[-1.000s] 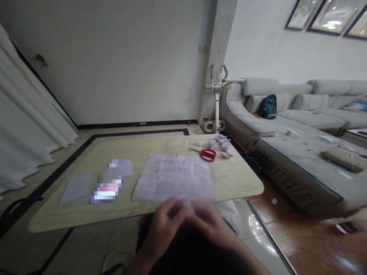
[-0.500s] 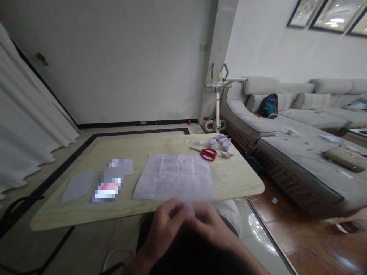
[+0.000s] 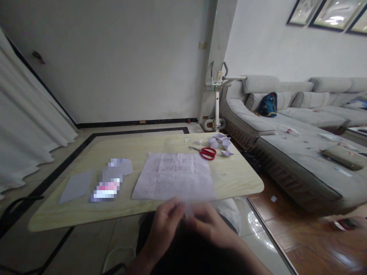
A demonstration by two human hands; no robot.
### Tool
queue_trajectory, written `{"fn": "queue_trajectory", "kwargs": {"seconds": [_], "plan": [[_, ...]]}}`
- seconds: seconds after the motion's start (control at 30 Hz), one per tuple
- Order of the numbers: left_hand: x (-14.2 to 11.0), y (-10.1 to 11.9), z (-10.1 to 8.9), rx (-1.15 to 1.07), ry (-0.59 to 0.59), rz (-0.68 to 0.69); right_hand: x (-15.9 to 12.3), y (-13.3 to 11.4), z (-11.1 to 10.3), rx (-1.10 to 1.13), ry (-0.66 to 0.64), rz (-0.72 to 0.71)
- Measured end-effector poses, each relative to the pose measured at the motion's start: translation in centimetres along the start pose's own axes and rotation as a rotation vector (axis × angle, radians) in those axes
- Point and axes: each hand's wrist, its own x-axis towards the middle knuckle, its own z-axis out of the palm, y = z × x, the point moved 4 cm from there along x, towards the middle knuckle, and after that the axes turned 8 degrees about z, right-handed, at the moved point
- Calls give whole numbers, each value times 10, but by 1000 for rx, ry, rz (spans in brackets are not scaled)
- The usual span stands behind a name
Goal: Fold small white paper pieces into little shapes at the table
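Note:
At the table's near edge, my left hand (image 3: 169, 215) and my right hand (image 3: 205, 219) are close together, fingers pinched on a small piece of white paper (image 3: 188, 210). Fingers cover most of that piece, and its shape is blurred. Just beyond them lies a large creased sheet of paper (image 3: 174, 175) with printed lines, flat on the wooden table (image 3: 237, 183). Red-handled scissors (image 3: 207, 153) rest past its far right corner. Several folded paper shapes (image 3: 212, 143) sit near the far right corner of the table.
On the table's left are a white sheet (image 3: 76, 186) and a pixelated item (image 3: 106, 189). Small paper scraps (image 3: 198, 141) lie by the scissors. A grey sofa (image 3: 289, 160) with a blue bag (image 3: 268, 104) stands to the right, and a white exercise machine (image 3: 217, 103) stands behind the table.
Both hands stay in nearly the same place with small finger movements around the paper piece. The scissors, sheet and folded shapes have not moved on the table; the view shifts slightly.

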Motion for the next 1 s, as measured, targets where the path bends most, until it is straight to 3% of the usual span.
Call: {"fn": "queue_trajectory", "kwargs": {"seconds": [0.3, 0.5, 0.8, 1.0], "plan": [[10, 4, 2, 78, 39, 130, 0, 2, 3, 5, 4, 21], [10, 19, 2, 153, 14, 301, 2, 5, -1, 66, 105, 40], [10, 5, 4, 102, -20, 110, 0, 12, -5, 68, 63, 102], [10, 4, -3, 112, 193, 114, 3, 10, 0, 20, 110, 90]]}}
